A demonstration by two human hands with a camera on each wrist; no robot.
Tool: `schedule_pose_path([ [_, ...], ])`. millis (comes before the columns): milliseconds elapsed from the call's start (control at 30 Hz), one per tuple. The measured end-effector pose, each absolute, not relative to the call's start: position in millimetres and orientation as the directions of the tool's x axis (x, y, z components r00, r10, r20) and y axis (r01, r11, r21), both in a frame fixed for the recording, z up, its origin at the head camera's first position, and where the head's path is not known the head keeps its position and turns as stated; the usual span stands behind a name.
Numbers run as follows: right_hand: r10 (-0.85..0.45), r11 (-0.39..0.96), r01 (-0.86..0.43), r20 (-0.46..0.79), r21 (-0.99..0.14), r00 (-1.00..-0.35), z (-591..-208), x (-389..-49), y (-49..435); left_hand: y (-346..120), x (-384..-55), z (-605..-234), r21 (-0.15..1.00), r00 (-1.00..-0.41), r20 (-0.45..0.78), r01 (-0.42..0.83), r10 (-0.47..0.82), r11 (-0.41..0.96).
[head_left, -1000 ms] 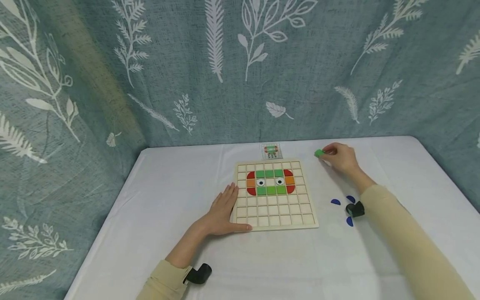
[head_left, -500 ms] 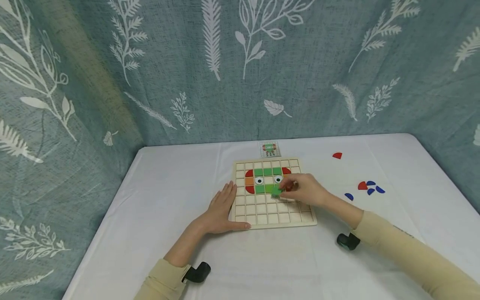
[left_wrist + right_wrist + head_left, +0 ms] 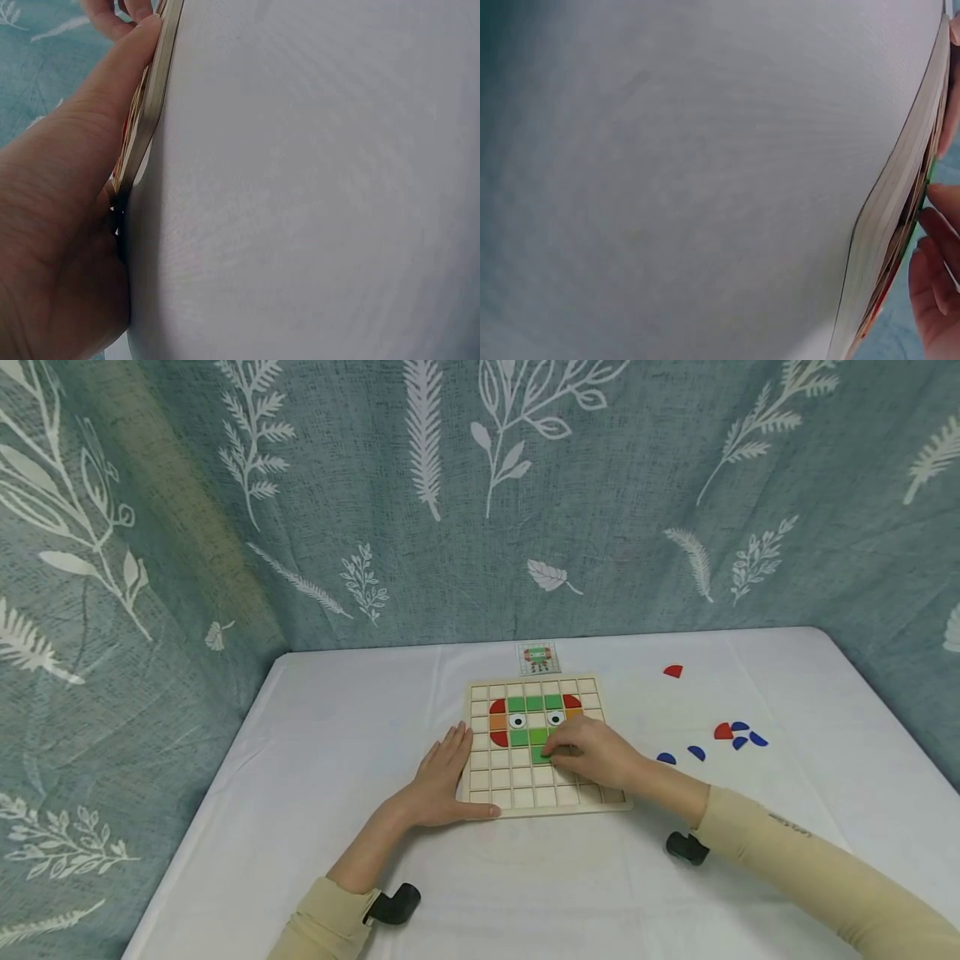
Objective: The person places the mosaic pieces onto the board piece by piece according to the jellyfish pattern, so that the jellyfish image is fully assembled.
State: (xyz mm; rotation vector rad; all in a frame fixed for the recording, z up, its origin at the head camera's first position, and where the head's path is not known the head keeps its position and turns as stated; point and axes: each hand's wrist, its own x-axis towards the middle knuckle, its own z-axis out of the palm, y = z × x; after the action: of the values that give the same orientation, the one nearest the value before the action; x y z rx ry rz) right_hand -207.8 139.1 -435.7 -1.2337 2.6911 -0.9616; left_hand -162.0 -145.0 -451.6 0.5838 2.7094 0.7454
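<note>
A square wooden grid board (image 3: 481, 782) lies on the white table, with green, red and orange pieces and two eye pieces set in its upper cells. My left hand (image 3: 438, 781) rests along the board's left side, its fingers stretched out and the thumb over the front edge. Over the middle of the board, my right hand (image 3: 600, 756) pinches a green square tile (image 3: 538, 756) that sits at a cell just below the lower green row. In the right wrist view, fingertips (image 3: 939, 199) touch the board's top side. My right hand hides part of the board's right half.
A small picture card (image 3: 538, 658) lies behind the board. To the right are several blue semicircle pieces (image 3: 697, 753), a red piece (image 3: 723, 732) among them and another red piece (image 3: 673, 672) farther back. A patterned curtain (image 3: 480, 577) hangs behind the table.
My right hand has come from the table's far right to the board, bringing a green tile, which is now lower and left of where it was half a second ago. My left hand has stayed put.
</note>
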Motion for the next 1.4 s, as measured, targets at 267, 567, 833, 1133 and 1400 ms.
schedule_pose_path([
  [267,-0.640,0.504,-0.606,0.206,-0.615,-0.741,-434.0,-210.3,155.9,-144.8,-162.2,-451.9,0.542,-0.882,-0.155,0.300,0.444,0.785],
  [567,-0.321,0.753,-0.361,0.172,-0.551,-0.931,-425.1,-251.0,238.9,-145.0,-161.3,-450.6,0.528,-0.883,-0.169,0.293,0.437,0.797],
  [833,-0.245,0.847,-0.228,0.026,-0.480,-0.969,-424.5,-280.0,282.1,-144.4,-161.3,-451.6,0.531,-0.881,-0.176,0.292,0.440,0.796],
  [1133,-0.266,0.866,-0.270,0.070,-0.422,-0.961,-426.4,-274.6,274.7,-143.4,-161.4,-450.9,0.532,-0.881,-0.171,0.295,0.442,0.794],
  [1400,-0.272,0.827,-0.260,0.050,-0.499,-0.961,-426.6,-259.8,261.6,-144.0,-161.8,-449.5,0.532,-0.880,-0.169,0.298,0.445,0.792],
])
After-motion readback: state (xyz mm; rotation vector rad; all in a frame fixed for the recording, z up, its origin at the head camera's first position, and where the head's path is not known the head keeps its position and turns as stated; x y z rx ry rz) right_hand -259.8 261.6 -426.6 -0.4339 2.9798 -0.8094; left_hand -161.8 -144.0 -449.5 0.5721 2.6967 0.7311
